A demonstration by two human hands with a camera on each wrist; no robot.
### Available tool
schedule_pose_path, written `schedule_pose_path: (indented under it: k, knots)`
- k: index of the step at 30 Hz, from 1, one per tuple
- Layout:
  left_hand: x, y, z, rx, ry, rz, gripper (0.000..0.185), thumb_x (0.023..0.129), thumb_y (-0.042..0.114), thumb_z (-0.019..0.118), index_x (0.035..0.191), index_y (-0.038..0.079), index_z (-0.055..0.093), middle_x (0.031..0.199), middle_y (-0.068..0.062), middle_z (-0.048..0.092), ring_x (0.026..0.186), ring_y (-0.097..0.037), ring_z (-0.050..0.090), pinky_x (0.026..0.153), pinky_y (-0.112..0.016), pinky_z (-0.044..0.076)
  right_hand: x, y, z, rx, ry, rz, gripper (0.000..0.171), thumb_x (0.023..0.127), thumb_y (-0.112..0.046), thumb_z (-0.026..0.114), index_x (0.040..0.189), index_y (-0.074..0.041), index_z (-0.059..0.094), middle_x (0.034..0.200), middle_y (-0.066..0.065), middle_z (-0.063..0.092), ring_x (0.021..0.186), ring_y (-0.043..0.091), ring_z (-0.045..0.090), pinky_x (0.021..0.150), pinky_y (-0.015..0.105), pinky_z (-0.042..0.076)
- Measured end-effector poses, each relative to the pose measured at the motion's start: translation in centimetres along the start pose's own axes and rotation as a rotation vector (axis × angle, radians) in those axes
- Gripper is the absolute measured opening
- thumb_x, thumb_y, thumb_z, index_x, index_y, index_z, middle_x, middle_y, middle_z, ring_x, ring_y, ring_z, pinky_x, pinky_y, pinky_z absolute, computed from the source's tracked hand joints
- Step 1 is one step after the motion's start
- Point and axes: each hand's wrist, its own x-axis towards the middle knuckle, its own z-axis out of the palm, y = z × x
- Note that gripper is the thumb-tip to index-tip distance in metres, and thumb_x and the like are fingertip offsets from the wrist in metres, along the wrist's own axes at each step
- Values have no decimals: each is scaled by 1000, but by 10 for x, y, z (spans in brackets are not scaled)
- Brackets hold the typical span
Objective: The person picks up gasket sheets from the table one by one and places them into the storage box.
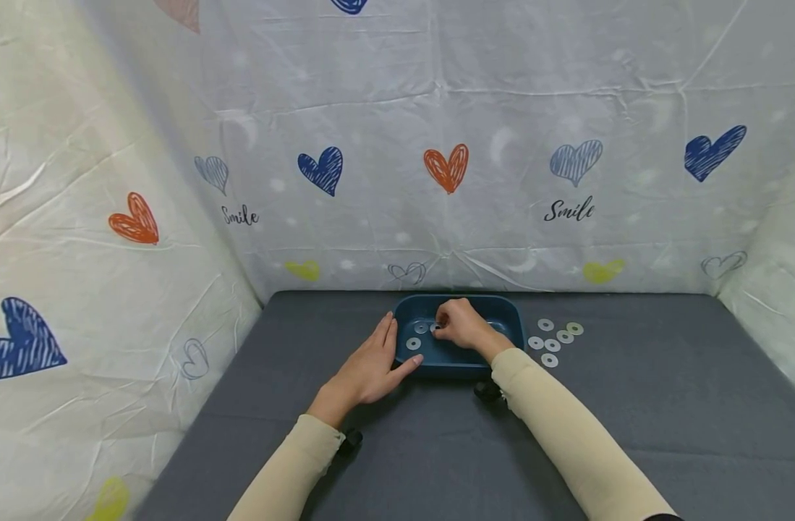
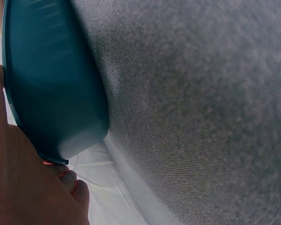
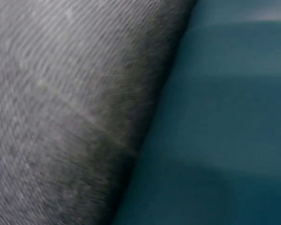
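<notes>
A: Head view first; what do I enter?

B: From my remote seat I list one blue tray (image 1: 443, 370), upright on the grey cloth (image 1: 566, 441) near its far edge; white rings (image 1: 409, 344) inside it, two lying flat toward the left end, a third partly covered at the right hand (image 1: 462, 324)

A: Grip on that side?

B: Narrow; thumb and fingers curled down inside the tray, pinching the third ring at their tips; the left hand (image 1: 369, 370) I list as wide, fingers straight along the tray's left end, thumb spread over the front rim

A: Outside the tray?

B: Six loose rings (image 1: 548, 346), just to its right in a loose cluster, one tinted yellowish; cream sleeves (image 1: 579, 441) on both forearms; a pale curtain (image 1: 501, 101) behind, printed with hearts and the word "Smile"

A: Left wrist view?

B: I see the tray's outer wall from low down, tilted in frame by the camera's angle; thumb at the rim, other fingers by the tray's end, the palm between; grip wide here too; grey cloth fills the right side, blurred

A: Right wrist view?

B: Tray wall on the right, weave of the cloth on the left, a dark shadow along the line between them; from this angle alone I cannot tell the grip
</notes>
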Motion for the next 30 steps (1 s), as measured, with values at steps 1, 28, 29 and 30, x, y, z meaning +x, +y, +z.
schedule_pose_path:
  k: [1, 28, 29, 30]
  knots:
    - [0, 0, 0, -1, 0, 2, 101, 99, 77, 28, 163, 0, 10, 172, -14, 2, 157, -29, 12, 123, -48, 24, 1, 1, 1, -8, -4, 2, 15, 90, -15, 80, 95, -2, 76, 85, 4, 68, 72, 15, 56, 72, 32, 52]
    - [4, 1, 0, 0, -8, 8, 103, 98, 78, 27, 163, 0, 7, 172, -15, -2, 158, -30, 9, 123, -50, 24, -16, 1, -11, 34, -30, -79, 31, 90, -10, 77, 116, 5, 72, 108, 17, 69, 82, 19, 66, 78, 36, 58]
    - [3, 0, 0, 1, -8, 7, 103, 99, 78, 27, 163, 0, 7, 172, -15, -2, 158, -30, 9, 123, -50, 24, -19, -1, -13, 34, -41, -81, 32, 90, -10, 77, 118, 5, 72, 109, 18, 69, 82, 18, 65, 77, 36, 57]
    - [3, 0, 0, -1, -7, 6, 103, 99, 78, 27, 163, 0, 7, 172, -15, -2, 158, -31, 9, 123, -50, 24, -22, -3, -16, 33, -50, -80, 33, 91, -11, 77, 119, 4, 72, 111, 18, 68, 81, 18, 65, 76, 35, 57]
